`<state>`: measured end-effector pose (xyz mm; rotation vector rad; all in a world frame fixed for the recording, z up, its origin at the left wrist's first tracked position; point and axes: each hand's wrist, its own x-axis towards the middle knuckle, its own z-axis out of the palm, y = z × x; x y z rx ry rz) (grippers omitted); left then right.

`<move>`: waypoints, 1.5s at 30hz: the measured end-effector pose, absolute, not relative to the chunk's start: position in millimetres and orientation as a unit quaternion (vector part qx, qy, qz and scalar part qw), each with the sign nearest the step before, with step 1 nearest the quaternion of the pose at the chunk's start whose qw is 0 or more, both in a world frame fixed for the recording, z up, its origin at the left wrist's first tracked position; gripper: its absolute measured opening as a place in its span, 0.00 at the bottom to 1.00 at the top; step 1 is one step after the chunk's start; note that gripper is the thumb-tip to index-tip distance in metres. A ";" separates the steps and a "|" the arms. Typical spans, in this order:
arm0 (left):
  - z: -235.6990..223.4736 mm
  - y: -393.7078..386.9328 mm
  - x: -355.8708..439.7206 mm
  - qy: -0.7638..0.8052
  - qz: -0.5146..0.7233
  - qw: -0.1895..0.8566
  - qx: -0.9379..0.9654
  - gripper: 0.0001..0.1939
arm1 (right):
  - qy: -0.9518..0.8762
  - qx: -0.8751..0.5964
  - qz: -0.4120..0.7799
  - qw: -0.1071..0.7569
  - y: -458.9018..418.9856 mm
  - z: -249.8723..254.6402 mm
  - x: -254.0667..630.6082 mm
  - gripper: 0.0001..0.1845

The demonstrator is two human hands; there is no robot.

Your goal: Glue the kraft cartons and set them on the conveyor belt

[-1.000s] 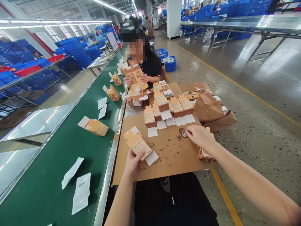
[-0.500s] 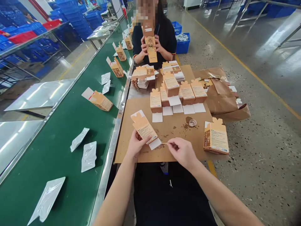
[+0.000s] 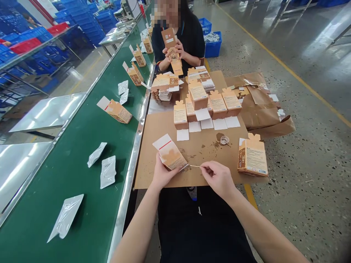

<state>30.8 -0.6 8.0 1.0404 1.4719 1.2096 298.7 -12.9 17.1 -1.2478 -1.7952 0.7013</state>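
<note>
Bare left hand [image 3: 162, 174] gripping a tan-and-brown printed cardboard box [image 3: 171, 155], kinda tilted over the brown cardboard sheet [image 3: 153, 128], white flap up top with a red strip, bare right hand [image 3: 219, 179] just beside it pinching a thin pale stick [image 3: 195, 166], small clear round dish [image 3: 224, 140] behind.

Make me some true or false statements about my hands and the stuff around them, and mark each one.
Your left hand holds a box. True.

Your right hand holds a knife. False: it holds a thin stick.

Silver pouches lie on the green belt. True.

The small cup is on the green belt. False: it is on the cardboard.

The co-worker has both hands free. False: they hold printed card.
</note>
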 end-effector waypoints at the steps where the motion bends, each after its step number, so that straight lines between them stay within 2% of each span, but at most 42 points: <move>1: 7.2 -4.4 31.1 0.611 0.478 0.446 0.447 0.45 | -0.705 -0.501 0.281 0.416 -17.1 20.0 303.0 0.13; 12: -2.8 -13.9 22.0 0.684 0.416 0.317 0.508 0.40 | -0.678 -0.511 0.292 0.440 -45.0 32.5 311.7 0.13; 17: 11.8 -32.7 -51.9 0.818 0.384 0.157 0.398 0.45 | -0.672 -0.511 0.273 0.461 -45.6 34.0 321.3 0.12; 21: 17.7 -64.8 -122.2 0.888 0.375 0.052 0.260 0.53 | -0.670 -0.507 0.278 0.465 -45.7 31.2 324.2 0.12; 23: 13.1 -79.0 -143.2 0.894 0.385 0.043 0.224 0.56 | -0.669 -0.505 0.290 0.462 -45.4 29.2 320.9 0.12; 26: -0.1 -86.0 -157.6 0.884 0.417 0.039 0.209 0.55 | -0.674 -0.494 0.311 0.453 -42.5 29.3 312.7 0.13; 32: -13.8 -49.6 -169.8 0.838 0.490 0.065 0.232 0.53 | -0.686 -0.480 0.335 0.432 -25.3 41.2 300.1 0.15; 35: -9.9 -43.9 -170.7 0.821 0.518 0.108 0.216 0.59 | -0.688 -0.474 0.328 0.441 -22.0 47.5 305.4 0.15; 38: -8.2 -62.7 -156.1 0.817 0.541 0.048 0.196 0.65 | -0.676 -0.483 0.312 0.462 -30.6 51.5 323.2 0.13; 40: -7.9 -76.0 -136.4 0.789 0.570 -0.039 0.225 0.58 | -0.661 -0.503 0.298 0.471 -41.0 52.9 337.7 0.13; 42: -4.0 -74.6 -109.8 0.735 0.612 -0.067 0.286 0.46 | -0.643 -0.529 0.286 0.474 -50.9 54.1 349.2 0.13; 45: 15.2 -25.1 -62.9 0.683 0.638 0.057 0.352 0.34 | -0.620 -0.552 0.276 0.484 -58.5 57.4 355.9 0.13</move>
